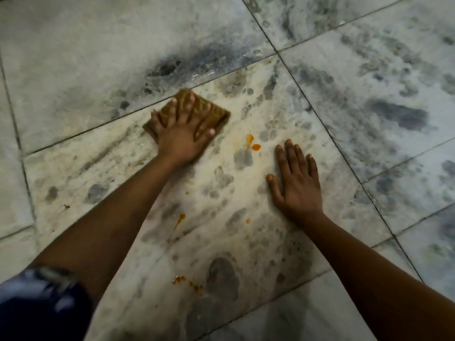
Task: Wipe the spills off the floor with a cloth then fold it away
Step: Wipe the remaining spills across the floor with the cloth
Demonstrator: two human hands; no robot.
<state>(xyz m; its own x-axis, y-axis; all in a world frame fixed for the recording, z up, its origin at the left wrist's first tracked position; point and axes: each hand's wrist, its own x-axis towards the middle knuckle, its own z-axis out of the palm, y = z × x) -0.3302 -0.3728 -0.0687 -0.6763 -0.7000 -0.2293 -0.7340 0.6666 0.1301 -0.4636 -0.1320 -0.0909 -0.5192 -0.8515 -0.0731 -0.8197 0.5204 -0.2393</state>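
A folded brown cloth (214,114) lies flat on the marble floor tile (246,230), up and left of centre. My left hand (182,134) presses down on it with fingers spread; the cloth and hand look slightly blurred. My right hand (295,183) rests flat and spread on the bare tile to the right, holding nothing. Orange spill drops (253,143) sit between the two hands, just right of the cloth. An orange streak (180,219) lies nearer to me by my left forearm, a small dot (248,220) beside it, and a cluster of drops (187,283) closest to me.
The floor is pale marble with dark grey veining and dark grout lines (320,119) running diagonally. A dark blue sleeve (37,303) shows at the bottom left corner. Nothing else stands on the visible tiles.
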